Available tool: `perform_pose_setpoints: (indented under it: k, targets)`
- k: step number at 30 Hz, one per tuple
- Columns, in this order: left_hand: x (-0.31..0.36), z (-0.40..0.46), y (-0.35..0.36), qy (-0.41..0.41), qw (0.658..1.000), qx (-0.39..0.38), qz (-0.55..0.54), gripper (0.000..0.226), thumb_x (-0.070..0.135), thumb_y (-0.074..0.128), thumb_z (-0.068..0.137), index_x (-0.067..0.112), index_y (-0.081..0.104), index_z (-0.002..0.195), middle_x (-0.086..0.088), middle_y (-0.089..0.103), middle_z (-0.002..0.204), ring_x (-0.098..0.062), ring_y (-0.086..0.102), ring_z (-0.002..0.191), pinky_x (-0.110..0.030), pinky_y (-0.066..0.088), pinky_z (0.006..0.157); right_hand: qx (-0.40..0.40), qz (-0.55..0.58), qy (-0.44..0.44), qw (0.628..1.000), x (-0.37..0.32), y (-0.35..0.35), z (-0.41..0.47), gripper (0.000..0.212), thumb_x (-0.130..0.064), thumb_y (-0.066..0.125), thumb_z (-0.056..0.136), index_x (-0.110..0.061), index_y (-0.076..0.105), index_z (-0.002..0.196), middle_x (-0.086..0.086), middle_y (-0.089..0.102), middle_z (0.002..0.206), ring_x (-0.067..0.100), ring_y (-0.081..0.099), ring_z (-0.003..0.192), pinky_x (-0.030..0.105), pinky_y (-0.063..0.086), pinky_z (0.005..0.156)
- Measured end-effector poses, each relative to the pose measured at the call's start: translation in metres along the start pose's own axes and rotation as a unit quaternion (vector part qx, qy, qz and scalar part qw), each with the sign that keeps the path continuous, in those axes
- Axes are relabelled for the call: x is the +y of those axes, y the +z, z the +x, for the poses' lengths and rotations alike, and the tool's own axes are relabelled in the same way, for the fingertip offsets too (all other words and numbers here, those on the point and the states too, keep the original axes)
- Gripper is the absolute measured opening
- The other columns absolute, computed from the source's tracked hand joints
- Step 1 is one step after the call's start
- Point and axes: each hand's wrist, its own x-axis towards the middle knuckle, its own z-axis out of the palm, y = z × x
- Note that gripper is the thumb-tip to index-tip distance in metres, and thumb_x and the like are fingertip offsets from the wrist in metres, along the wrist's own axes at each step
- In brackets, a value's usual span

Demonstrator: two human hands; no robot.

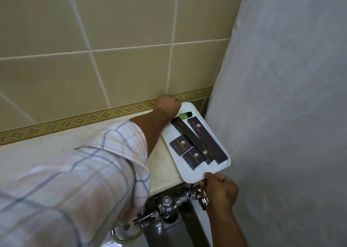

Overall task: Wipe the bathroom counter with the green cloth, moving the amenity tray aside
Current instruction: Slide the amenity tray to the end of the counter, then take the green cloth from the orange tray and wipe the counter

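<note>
The white amenity tray [187, 173] lies at the right end of the cream counter [47, 153], its near corner overhanging the edge. It carries several dark boxes [199, 138] and a small green bottle [185, 114]. My left hand [167, 105] grips the tray's far left rim, close to the tiled wall. My right hand [218, 189] pinches the tray's near rim, thumb on top. No green cloth is in view.
Chrome flush valve and pipes [167, 207] sit below the counter's edge, above a toilet. A pale shower curtain [281, 96] hangs right beside the tray. Beige wall tiles with a patterned border [84, 118] back the counter. My checked sleeve [84, 171] covers much of the counter.
</note>
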Motion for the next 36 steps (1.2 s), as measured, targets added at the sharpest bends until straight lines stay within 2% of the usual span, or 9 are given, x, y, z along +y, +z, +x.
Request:
perform_pose_setpoints:
  k: [8, 10, 13, 16, 20, 25, 30, 33, 36]
  targets:
    - [-0.003, 0.002, 0.007, -0.006, 1.000, 0.006, -0.018, 0.026, 0.002, 0.047, 0.089, 0.009, 0.070, 0.102, -0.010, 0.070, 0.106, -0.034, 0.067, 0.098, -0.038, 0.050, 0.071, -0.012, 0.003, 0.004, 1.000, 0.004, 0.003, 0.005, 0.010, 0.000, 0.078, 0.079, -0.005, 0.071, 0.084, 0.012, 0.074, 0.073, 0.014, 0.069, 0.047, 0.022, 0.054, 0.046]
    - [-0.007, -0.005, 0.006, -0.010, 0.999, 0.009, -0.030, 0.027, 0.002, 0.048, 0.089, 0.007, 0.069, 0.106, -0.013, 0.068, 0.110, -0.034, 0.065, 0.101, -0.040, 0.051, 0.075, -0.023, -0.031, -0.002, 0.999, 0.002, 0.000, 0.005, 0.008, -0.008, 0.078, 0.081, -0.006, 0.071, 0.085, 0.012, 0.075, 0.078, 0.021, 0.072, 0.059, 0.033, 0.061, 0.061]
    - [-0.023, -0.033, 0.002, -0.020, 0.998, 0.031, -0.050, 0.031, 0.005, 0.054, 0.085, 0.005, 0.064, 0.114, -0.014, 0.061, 0.116, -0.033, 0.059, 0.106, -0.041, 0.051, 0.078, 0.005, -0.156, -0.103, 0.982, -0.003, -0.004, -0.008, 0.039, -0.027, 0.078, 0.082, -0.004, 0.064, 0.110, 0.009, 0.066, 0.110, 0.031, 0.065, 0.100, 0.046, 0.053, 0.091]
    - [-0.047, -0.074, -0.003, -0.033, 0.996, 0.061, -0.050, 0.044, 0.019, 0.057, 0.082, 0.009, 0.053, 0.125, -0.013, 0.056, 0.124, -0.032, 0.053, 0.110, -0.040, 0.047, 0.079, -0.007, -0.236, -0.269, 0.934, -0.018, 0.007, -0.035, 0.062, -0.032, 0.076, 0.082, -0.004, 0.051, 0.131, 0.019, 0.054, 0.128, 0.038, 0.050, 0.121, 0.050, 0.045, 0.100]
    - [-0.097, -0.172, -0.013, -0.099, 0.992, 0.058, -0.051, 0.064, 0.041, 0.058, 0.084, 0.014, 0.041, 0.140, -0.011, 0.049, 0.138, -0.031, 0.045, 0.122, -0.042, 0.042, 0.090, -0.115, -0.352, -0.435, 0.821, -0.046, 0.067, -0.095, 0.063, -0.039, 0.065, 0.088, -0.009, 0.044, 0.140, 0.016, 0.043, 0.146, 0.034, 0.038, 0.135, 0.048, 0.033, 0.112]
    - [-0.156, -0.333, -0.013, -0.274, 0.957, 0.040, -0.093, 0.071, 0.047, 0.055, 0.084, 0.015, 0.035, 0.145, -0.011, 0.042, 0.146, -0.030, 0.038, 0.131, -0.042, 0.039, 0.098, -0.250, -0.395, -0.605, 0.645, -0.049, 0.157, -0.220, 0.059, -0.035, 0.060, 0.090, -0.009, 0.044, 0.140, 0.015, 0.041, 0.148, 0.031, 0.035, 0.137, 0.041, 0.031, 0.111]
    - [-0.167, -0.499, -0.005, -0.461, 0.873, 0.005, -0.159, 0.064, 0.044, 0.053, 0.087, 0.012, 0.038, 0.141, -0.013, 0.045, 0.142, -0.031, 0.043, 0.126, -0.043, 0.041, 0.098, -0.416, -0.390, -0.680, 0.461, 0.025, 0.207, -0.371, 0.052, -0.032, 0.062, 0.090, -0.008, 0.049, 0.134, 0.015, 0.052, 0.133, 0.033, 0.047, 0.124, 0.041, 0.040, 0.102]
    - [-0.152, -0.592, 0.009, -0.570, 0.791, -0.013, -0.220, 0.044, 0.036, 0.052, 0.088, 0.013, 0.050, 0.125, -0.012, 0.055, 0.125, -0.030, 0.050, 0.113, -0.043, 0.046, 0.091, -0.543, -0.426, -0.636, 0.345, 0.099, 0.205, -0.460, 0.051, -0.032, 0.061, 0.091, -0.012, 0.049, 0.136, 0.010, 0.053, 0.135, 0.029, 0.050, 0.123, 0.040, 0.045, 0.099]
    - [-0.129, -0.646, 0.026, -0.635, 0.719, -0.028, -0.282, 0.029, 0.027, 0.052, 0.088, 0.012, 0.054, 0.113, -0.010, 0.059, 0.116, -0.027, 0.053, 0.108, -0.041, 0.047, 0.091, -0.589, -0.482, -0.598, 0.250, 0.159, 0.195, -0.508, 0.042, -0.028, 0.061, 0.089, -0.012, 0.055, 0.127, 0.011, 0.056, 0.130, 0.030, 0.055, 0.116, 0.039, 0.048, 0.093]
